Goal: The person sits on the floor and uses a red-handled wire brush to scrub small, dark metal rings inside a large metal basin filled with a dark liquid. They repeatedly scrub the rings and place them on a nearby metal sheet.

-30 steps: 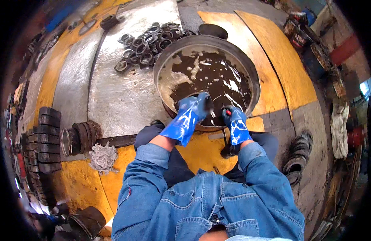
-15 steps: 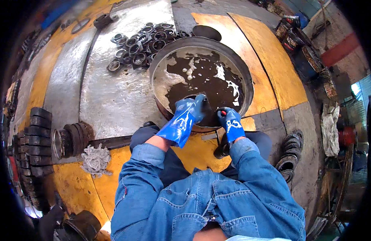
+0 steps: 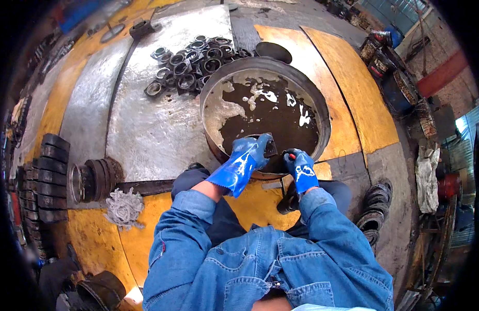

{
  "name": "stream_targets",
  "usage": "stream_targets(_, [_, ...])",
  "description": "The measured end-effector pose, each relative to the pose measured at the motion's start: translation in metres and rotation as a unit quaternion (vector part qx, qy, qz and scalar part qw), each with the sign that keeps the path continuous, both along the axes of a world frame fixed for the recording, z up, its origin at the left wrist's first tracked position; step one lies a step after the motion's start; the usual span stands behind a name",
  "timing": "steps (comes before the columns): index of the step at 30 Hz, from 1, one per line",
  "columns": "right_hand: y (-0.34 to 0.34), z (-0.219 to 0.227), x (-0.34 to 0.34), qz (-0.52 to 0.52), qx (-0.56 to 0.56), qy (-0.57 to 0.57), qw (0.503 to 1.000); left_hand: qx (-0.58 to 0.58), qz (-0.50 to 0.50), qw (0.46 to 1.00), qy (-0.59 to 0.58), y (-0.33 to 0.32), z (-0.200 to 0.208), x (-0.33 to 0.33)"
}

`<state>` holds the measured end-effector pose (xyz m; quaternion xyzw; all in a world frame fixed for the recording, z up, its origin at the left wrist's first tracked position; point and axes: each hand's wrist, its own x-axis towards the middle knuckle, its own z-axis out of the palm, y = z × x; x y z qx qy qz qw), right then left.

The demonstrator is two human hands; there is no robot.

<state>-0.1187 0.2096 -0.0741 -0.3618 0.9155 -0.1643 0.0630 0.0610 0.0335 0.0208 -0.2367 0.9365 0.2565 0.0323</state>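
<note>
A wide round metal basin (image 3: 325,116) of dark liquid (image 3: 260,124) with pale foam stands in front of me. Over its near edge, my left hand (image 3: 250,152), in a wet blue rubber glove, grips a dark flanged metal part (image 3: 271,147). The fingers hide much of this part. Just to the right, my right hand (image 3: 300,163), also in a blue glove, is closed around a tool with a red end (image 3: 292,156). Its working end cannot be made out. The two hands are slightly apart.
Beyond the basin's left side lies a pile of dark metal rings with flanges (image 3: 187,65). A round dark disc (image 3: 273,52) is behind the basin. Grey rags (image 3: 123,208) and stacked rings (image 3: 96,179) sit at left, more rings (image 3: 373,210) at right.
The metal part in my left hand has tilted up, showing more of its dark face beside the fingers. My right hand keeps its grip. The whole view has shifted slightly.
</note>
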Motion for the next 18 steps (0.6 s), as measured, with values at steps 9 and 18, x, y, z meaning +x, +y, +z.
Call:
stream_targets(9, [0.000,-0.010,-0.006,-0.005,-0.013,-0.013,1.000,0.019,-0.017,1.000,0.003,0.000,0.004,0.000])
stream_targets(18, [-0.001,-0.003,0.001,-0.007,-0.003,0.003,1.000,-0.003,-0.014,1.000,-0.018,0.000,-0.003,0.000])
